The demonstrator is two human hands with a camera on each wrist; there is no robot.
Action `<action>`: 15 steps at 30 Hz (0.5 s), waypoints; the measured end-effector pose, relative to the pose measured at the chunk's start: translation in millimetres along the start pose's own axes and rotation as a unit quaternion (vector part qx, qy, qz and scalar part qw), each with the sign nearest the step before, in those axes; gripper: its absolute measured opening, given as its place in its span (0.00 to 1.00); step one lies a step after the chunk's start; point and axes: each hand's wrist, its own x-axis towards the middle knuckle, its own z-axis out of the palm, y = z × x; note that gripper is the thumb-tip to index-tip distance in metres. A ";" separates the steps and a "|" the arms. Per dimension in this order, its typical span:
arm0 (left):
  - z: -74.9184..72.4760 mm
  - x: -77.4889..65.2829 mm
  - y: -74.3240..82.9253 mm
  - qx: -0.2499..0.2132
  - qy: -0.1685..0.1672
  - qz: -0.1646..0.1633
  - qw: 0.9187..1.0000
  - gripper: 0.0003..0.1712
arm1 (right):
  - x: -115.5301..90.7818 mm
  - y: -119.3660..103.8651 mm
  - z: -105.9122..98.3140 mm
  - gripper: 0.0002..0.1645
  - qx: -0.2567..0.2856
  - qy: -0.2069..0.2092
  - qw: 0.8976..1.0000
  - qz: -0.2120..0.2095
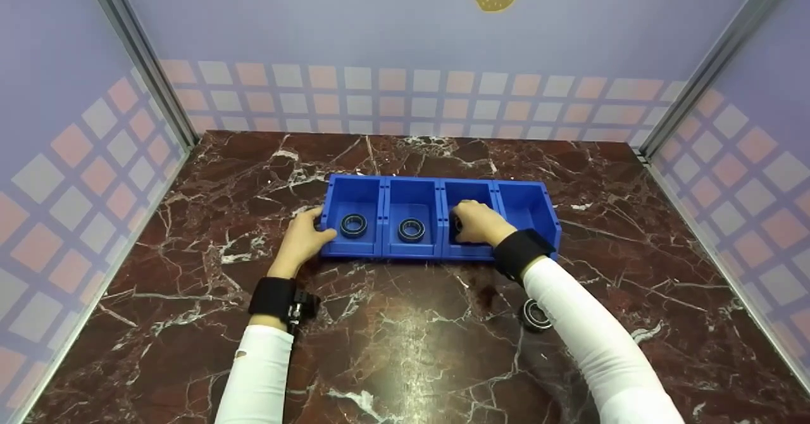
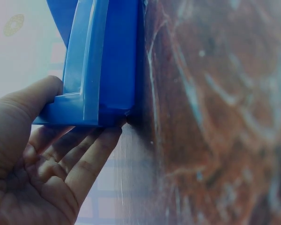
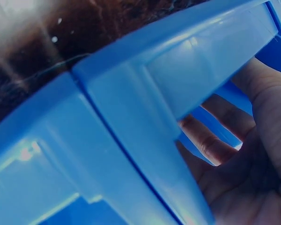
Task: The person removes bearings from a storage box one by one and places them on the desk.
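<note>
Pinching one blue plastic four-compartment bin, left grip; right grip, hold unclear; three round black-silver bearings plainly visible.

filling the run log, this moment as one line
left hand: grips blue bin row; right hand: holds ring, third bin from left; loose ring: on table

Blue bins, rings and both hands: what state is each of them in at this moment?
Bins: four joined in a row, upright, open-topped.
Left ring: flat in the leftmost bin.
Second ring: flat in the next bin.
Third ring: in the right hand, mostly hidden.
Loose ring: on the table, partly behind the right sleeve.
Left hand: gripping the bins' left end.
Right hand: inside the third bin.
</note>
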 end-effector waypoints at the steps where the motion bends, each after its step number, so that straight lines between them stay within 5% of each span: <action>1: 0.0 0.0 -0.2 -0.001 0.000 0.001 1.000 0.39 | -0.2 -0.1 -0.2 0.10 0.000 -0.001 1.000 0.000; 15: -0.3 -0.3 0.5 -0.003 -0.001 0.001 1.000 0.39 | -1.8 0.7 -3.3 0.10 0.002 0.004 1.000 -0.017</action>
